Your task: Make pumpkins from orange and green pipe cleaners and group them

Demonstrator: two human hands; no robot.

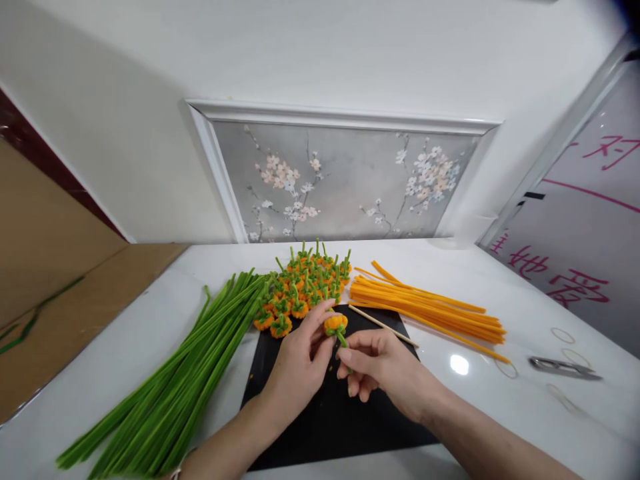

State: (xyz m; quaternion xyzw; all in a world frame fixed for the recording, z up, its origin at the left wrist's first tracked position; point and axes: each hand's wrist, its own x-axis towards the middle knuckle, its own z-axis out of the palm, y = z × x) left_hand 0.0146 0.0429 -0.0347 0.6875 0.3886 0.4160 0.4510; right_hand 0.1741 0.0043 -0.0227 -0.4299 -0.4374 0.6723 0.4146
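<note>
While above black mat [320, 427], floral wall panel [340, 183] beyond, orange ornament [335, 322] in both hands [303, 353] [383, 365].

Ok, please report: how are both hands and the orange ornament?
Left hand holds orange chenille ornament. Right hand pinches its green stem. Wooden stick nearby, not blocking.

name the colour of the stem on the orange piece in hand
The stem is green, seen best in the head view.

Hands [387, 367] holding a green-stemmed orange ornament [335, 323], black mat [340, 427] beneath, green strips [187, 373] left, orange strips [430, 310] right
</note>
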